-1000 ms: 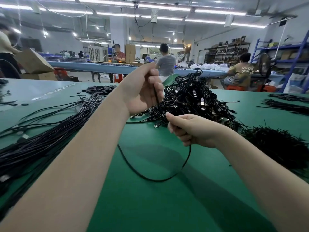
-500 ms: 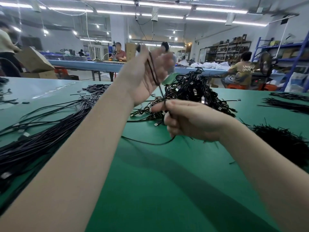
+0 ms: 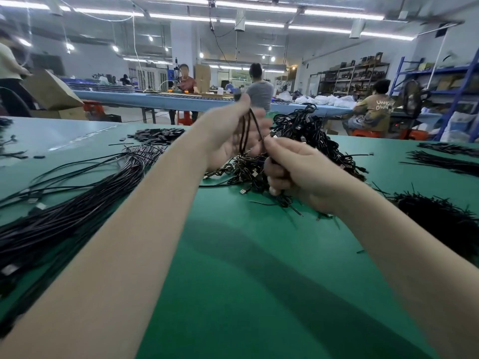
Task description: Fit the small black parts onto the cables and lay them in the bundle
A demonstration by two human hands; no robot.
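Workshop, green table point(image 3: 233, 281) | cable pile point(image 3: 311, 136) | both hands' fingers point(image 3: 280, 149) pinching one cable point(image 3: 246, 130)

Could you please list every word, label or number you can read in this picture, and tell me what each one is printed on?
"UNK" over "OWN": pale letters on the back of the tan T-shirt worn by the seated person at the far right; the arm and folds cut off the rest.
Cardboard boxes behind the blue table: no print that can be read.
Goods on the back shelves: any labels are too small and blurred.
Cables and green table: no text.
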